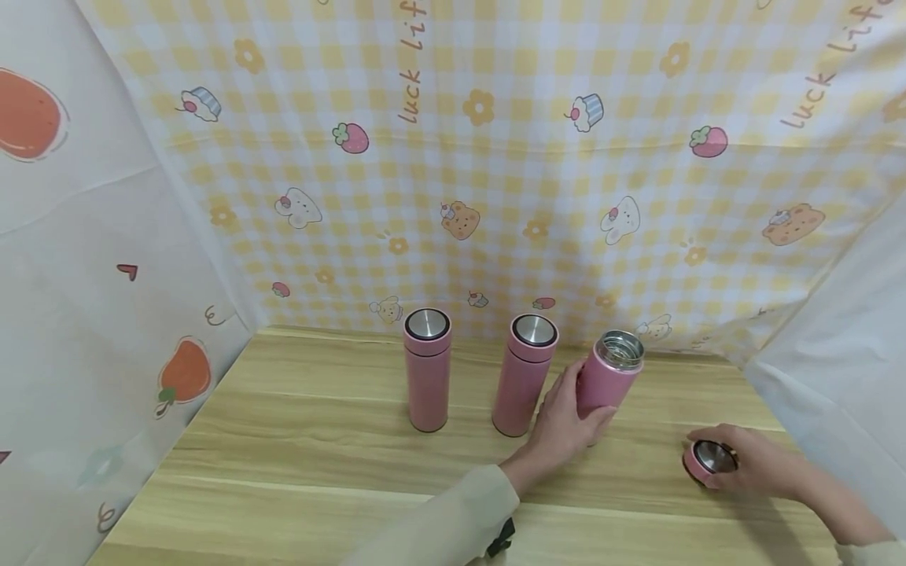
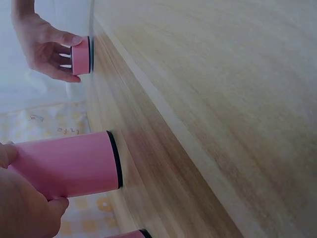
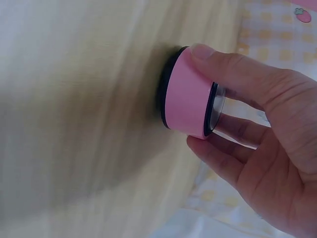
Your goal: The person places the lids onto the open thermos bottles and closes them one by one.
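My left hand (image 1: 566, 417) grips a pink thermos bottle (image 1: 610, 379) around its body. The bottle has no lid on, and its bare steel mouth (image 1: 620, 347) faces up. In the left wrist view the black base of this thermos (image 2: 115, 159) is at the wooden tabletop. Off to the right, my right hand (image 1: 760, 464) pinches a pink lid (image 3: 188, 94) between thumb and fingers. The lid has a steel top with a black ring, and its black lower edge is right at the table surface.
Two more pink thermos bottles stand upright with lids on: one (image 1: 428, 377) at the left, another (image 1: 524, 381) right beside my left hand. Behind the wooden table (image 1: 304, 440) hangs a yellow checked cloth (image 1: 453, 173). White cloth walls (image 1: 141, 275) border both sides.
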Action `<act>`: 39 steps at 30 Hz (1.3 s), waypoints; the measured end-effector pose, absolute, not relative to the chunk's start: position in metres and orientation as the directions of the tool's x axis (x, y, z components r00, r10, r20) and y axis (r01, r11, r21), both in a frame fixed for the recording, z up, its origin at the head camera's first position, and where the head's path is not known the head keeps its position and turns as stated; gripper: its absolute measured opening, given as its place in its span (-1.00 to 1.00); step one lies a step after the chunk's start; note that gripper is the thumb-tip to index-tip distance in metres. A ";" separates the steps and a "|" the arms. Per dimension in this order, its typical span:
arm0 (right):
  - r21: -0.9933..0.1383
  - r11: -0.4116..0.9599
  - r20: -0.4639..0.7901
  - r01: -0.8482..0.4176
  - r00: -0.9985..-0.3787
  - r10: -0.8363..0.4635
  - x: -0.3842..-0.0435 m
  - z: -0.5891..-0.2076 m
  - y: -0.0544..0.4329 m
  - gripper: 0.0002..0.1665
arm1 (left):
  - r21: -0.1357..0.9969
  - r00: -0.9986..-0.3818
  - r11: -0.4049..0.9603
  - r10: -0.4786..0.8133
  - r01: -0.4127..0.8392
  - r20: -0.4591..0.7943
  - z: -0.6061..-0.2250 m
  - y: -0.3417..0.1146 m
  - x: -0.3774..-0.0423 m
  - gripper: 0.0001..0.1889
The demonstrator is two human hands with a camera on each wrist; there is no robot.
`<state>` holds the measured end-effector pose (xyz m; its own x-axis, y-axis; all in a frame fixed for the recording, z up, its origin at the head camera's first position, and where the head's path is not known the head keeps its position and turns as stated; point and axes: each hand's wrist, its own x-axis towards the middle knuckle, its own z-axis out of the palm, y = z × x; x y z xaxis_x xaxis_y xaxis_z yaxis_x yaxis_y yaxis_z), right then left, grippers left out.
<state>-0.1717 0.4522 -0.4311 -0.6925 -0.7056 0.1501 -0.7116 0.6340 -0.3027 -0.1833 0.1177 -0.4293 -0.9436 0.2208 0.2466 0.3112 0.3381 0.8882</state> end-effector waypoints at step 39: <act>-0.197 0.686 0.119 -0.701 -0.711 -0.693 -0.186 -0.267 0.373 -0.30 | 0.878 -0.938 0.346 0.225 0.330 0.264 -0.433 0.118 -0.184 -0.24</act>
